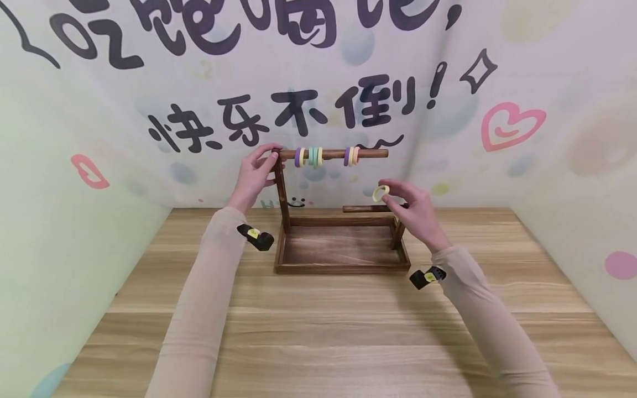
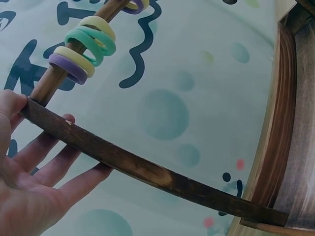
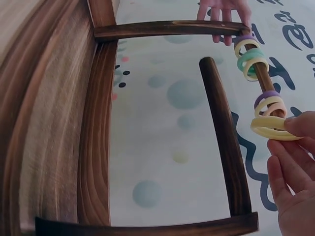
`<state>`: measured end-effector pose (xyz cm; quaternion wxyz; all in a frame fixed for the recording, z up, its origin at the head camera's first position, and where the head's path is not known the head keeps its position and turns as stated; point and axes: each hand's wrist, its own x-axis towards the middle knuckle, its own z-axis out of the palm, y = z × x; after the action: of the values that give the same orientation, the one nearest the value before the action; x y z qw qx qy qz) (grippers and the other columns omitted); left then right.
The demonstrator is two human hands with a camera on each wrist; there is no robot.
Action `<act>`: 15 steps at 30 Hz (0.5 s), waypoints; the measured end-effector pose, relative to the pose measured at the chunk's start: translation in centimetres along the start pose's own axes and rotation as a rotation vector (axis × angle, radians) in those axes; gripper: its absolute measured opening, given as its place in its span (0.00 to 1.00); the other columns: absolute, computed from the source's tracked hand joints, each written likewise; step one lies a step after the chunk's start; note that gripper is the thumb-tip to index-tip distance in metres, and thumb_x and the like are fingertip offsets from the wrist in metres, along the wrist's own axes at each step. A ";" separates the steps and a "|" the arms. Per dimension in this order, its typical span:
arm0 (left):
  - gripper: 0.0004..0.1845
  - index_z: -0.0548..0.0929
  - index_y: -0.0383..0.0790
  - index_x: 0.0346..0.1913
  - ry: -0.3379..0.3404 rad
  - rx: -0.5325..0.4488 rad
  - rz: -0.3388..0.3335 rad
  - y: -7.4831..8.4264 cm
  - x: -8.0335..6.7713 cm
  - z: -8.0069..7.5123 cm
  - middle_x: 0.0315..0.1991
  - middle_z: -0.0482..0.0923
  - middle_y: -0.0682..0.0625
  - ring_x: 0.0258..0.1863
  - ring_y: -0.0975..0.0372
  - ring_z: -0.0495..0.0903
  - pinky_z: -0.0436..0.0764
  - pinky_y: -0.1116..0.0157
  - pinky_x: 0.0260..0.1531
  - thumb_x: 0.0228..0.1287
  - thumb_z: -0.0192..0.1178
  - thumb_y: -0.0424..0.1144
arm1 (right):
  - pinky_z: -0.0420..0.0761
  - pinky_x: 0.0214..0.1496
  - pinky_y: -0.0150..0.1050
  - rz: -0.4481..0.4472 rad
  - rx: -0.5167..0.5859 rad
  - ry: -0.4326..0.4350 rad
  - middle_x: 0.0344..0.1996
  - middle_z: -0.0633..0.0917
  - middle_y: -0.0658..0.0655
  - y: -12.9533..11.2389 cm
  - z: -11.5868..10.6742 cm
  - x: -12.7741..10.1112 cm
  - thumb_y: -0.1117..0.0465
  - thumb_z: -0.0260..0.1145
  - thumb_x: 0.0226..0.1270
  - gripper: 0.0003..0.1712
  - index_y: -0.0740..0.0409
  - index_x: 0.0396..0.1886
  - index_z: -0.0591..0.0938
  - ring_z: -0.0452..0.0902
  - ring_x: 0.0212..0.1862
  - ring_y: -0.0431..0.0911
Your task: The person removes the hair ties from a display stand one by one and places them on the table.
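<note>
**A yellow ring held beside the wooden rack**

From the head view, a wooden rack [image 1: 342,243] is seen on the table [image 1: 318,331], at the far side near the wall [image 1: 99,138]. The tall post on the left is held at its top by the left hand [image 1: 255,176], with the fingers wrapped round it. The top rod [image 1: 333,154] carries purple, green and yellow rings [image 1: 308,157]. A yellow ring [image 1: 380,193] is pinched by the right hand [image 1: 415,213], just under the right end of the top rod and above the short rod [image 1: 368,208]. Long sleeves are worn on both arms.

From the left wrist view, the left hand [image 2: 29,191] is seen with its fingers spread behind the post [image 2: 147,169]. The rings [image 2: 83,46] are grouped on the rod [image 2: 54,78], near the hand.

From the right wrist view, the yellow ring [image 3: 273,129] is held by the fingertips of the right hand [image 3: 295,182], just beside the free end of the top rod [image 3: 263,81]. The short rod [image 3: 224,132] lies to the left of it. The left hand [image 3: 224,14] is seen far off, at the post.
</note>
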<state>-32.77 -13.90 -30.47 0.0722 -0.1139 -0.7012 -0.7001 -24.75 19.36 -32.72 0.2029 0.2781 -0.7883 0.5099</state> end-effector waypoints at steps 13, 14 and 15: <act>0.13 0.78 0.44 0.57 -0.007 0.008 0.004 0.0 -0.1 0.1 0.51 0.78 0.34 0.51 0.48 0.78 0.77 0.44 0.49 0.75 0.51 0.40 | 0.78 0.48 0.29 -0.025 0.033 -0.025 0.50 0.80 0.71 -0.5 1.5 -0.6 0.79 0.61 0.63 0.18 0.78 0.53 0.76 0.78 0.48 0.64; 0.13 0.78 0.43 0.57 -0.007 0.008 0.005 0.0 -0.1 0.1 0.51 0.78 0.33 0.51 0.48 0.78 0.77 0.44 0.49 0.75 0.51 0.40 | 0.78 0.48 0.29 -0.030 0.033 -0.028 0.50 0.80 0.72 -0.5 1.6 -0.7 0.79 0.61 0.63 0.18 0.78 0.53 0.76 0.78 0.48 0.64; 0.13 0.78 0.43 0.57 -0.006 0.008 0.004 0.0 -0.1 0.1 0.51 0.78 0.33 0.52 0.47 0.78 0.77 0.44 0.49 0.75 0.51 0.40 | 0.78 0.48 0.29 -0.035 0.038 -0.032 0.50 0.80 0.72 -0.5 1.7 -0.8 0.80 0.61 0.62 0.18 0.79 0.53 0.76 0.78 0.48 0.64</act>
<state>-32.67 -13.80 -30.47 0.0722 -0.1171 -0.7039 -0.6969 -23.90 17.79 -33.52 0.1938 0.3040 -0.7767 0.5165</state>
